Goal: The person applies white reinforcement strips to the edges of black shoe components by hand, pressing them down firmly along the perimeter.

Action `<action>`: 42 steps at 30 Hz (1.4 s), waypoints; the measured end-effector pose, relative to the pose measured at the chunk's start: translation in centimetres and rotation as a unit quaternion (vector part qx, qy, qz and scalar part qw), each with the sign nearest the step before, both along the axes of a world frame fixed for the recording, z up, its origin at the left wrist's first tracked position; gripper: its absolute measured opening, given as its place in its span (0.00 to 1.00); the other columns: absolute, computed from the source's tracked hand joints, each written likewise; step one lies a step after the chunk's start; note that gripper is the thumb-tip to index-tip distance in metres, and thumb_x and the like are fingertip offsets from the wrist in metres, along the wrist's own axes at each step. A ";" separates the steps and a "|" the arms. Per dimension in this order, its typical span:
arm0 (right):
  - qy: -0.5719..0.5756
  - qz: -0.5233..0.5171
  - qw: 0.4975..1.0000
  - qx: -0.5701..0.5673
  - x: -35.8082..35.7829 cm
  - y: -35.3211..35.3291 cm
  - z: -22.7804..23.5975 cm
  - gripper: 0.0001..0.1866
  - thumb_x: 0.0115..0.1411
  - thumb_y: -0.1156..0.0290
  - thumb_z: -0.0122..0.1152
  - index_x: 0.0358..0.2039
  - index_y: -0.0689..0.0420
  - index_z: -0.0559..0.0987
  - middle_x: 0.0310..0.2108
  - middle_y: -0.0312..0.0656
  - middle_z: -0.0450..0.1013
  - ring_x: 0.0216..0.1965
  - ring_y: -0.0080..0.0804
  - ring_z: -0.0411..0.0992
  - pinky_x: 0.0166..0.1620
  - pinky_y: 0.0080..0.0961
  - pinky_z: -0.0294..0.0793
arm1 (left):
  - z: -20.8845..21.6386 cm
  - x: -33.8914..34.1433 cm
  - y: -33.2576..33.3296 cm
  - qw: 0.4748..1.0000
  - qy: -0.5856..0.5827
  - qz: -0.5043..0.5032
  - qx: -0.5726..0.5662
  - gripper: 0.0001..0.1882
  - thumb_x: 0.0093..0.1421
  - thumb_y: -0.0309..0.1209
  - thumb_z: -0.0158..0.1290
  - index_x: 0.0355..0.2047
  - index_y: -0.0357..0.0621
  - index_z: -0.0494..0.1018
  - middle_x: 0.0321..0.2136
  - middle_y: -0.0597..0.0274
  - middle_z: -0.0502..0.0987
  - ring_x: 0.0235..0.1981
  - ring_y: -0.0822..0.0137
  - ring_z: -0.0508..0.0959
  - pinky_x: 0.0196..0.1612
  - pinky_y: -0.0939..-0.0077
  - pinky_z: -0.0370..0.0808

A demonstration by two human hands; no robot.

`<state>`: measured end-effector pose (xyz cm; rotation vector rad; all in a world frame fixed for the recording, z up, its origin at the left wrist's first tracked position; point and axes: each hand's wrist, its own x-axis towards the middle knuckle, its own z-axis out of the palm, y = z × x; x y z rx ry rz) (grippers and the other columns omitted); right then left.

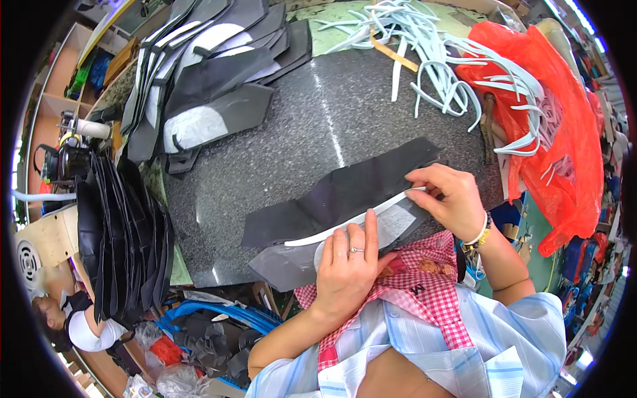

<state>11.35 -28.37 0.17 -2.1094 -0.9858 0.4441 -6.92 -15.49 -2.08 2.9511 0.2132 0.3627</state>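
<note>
A black sheet-material panel (345,182) lies in front of me on the dark speckled slab, with a greyish-white patch (393,225) on its nearer part. Along the panel's length runs a narrow white strip (325,233). My right hand (454,199) pinches the strip's right end between thumb and fingers, at the panel's right side. Fingers stretched out, my left hand (348,265) lies flat over the panel's near part, its fingertips against the strip. A ring is on one of its fingers.
Black panels with whitish patches (196,126) are piled at the far left; more black panels (123,239) hang at the slab's left edge. Pale blue strips (434,73) lie loose at the far right beside a red plastic bag (570,159). Another person (86,325) is at lower left.
</note>
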 end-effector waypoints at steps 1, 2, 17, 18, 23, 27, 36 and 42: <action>-0.003 -0.001 1.000 0.000 0.0 0.2 0.0 0.12 0.53 0.76 0.69 0.39 0.61 0.80 0.29 0.43 0.77 0.26 0.29 0.78 0.30 0.23 0.77 | 0.1 0.0 -0.1 1.000 0.021 0.003 0.010 0.39 0.48 0.53 0.63 0.53 0.36 0.74 0.38 0.53 0.75 0.39 0.56 0.76 0.44 0.64 0.76; -0.006 0.003 1.000 0.008 0.1 0.4 0.0 0.12 0.53 0.76 0.69 0.39 0.61 0.80 0.29 0.42 0.77 0.26 0.29 0.78 0.30 0.23 0.77 | -0.3 -0.1 -0.2 0.999 0.024 0.003 0.021 0.42 0.47 0.52 0.63 0.57 0.36 0.72 0.38 0.53 0.72 0.39 0.56 0.74 0.45 0.63 0.75; -0.128 0.139 0.970 -0.152 5.8 3.8 -0.2 0.22 0.47 0.60 0.74 0.35 0.59 0.74 0.27 0.47 0.77 0.32 0.53 0.77 0.37 0.43 0.75 | -0.7 0.2 -1.2 0.970 0.063 -0.039 0.232 0.25 0.56 0.27 0.48 0.54 0.30 0.74 0.39 0.48 0.71 0.40 0.53 0.74 0.48 0.65 0.74; -0.087 0.169 0.968 -0.163 6.5 4.0 -0.2 0.22 0.46 0.60 0.74 0.35 0.59 0.74 0.26 0.48 0.77 0.31 0.52 0.77 0.36 0.42 0.75 | -0.6 0.1 -1.3 0.969 0.060 -0.041 0.235 0.25 0.56 0.27 0.48 0.54 0.30 0.74 0.39 0.48 0.71 0.40 0.53 0.74 0.48 0.65 0.74; 0.296 0.089 0.951 -0.035 3.8 -0.9 -0.7 0.11 0.57 0.74 0.64 0.40 0.62 0.77 0.29 0.44 0.76 0.31 0.43 0.78 0.36 0.31 0.76 | 1.7 -2.2 1.3 0.993 0.102 -0.048 0.031 0.27 0.51 0.32 0.60 0.53 0.37 0.76 0.44 0.52 0.73 0.45 0.52 0.73 0.49 0.62 0.72; 0.020 0.173 0.983 0.049 0.1 -4.4 -2.2 0.19 0.60 0.79 0.57 0.52 0.59 0.75 0.44 0.49 0.72 0.46 0.43 0.74 0.49 0.33 0.74 | 1.8 0.7 1.3 0.995 0.021 0.010 -0.099 0.31 0.47 0.40 0.67 0.52 0.43 0.75 0.46 0.55 0.73 0.48 0.53 0.73 0.53 0.55 0.70; -0.165 0.162 0.970 -0.070 -2.8 -3.2 -1.7 0.25 0.54 0.75 0.63 0.54 0.62 0.74 0.48 0.46 0.69 0.46 0.45 0.70 0.49 0.35 0.74 | 1.3 5.2 3.9 0.924 0.169 0.084 -0.334 0.30 0.44 0.33 0.70 0.50 0.47 0.75 0.31 0.55 0.79 0.41 0.53 0.78 0.49 0.60 0.71; -0.225 0.198 0.953 -0.055 -2.3 -3.3 -2.8 0.21 0.61 0.64 0.59 0.51 0.62 0.76 0.42 0.48 0.70 0.43 0.41 0.71 0.47 0.31 0.74 | 0.3 2.7 2.0 0.988 0.060 -0.096 -0.102 0.21 0.47 0.26 0.57 0.44 0.39 0.80 0.28 0.60 0.77 0.36 0.61 0.79 0.51 0.67 0.72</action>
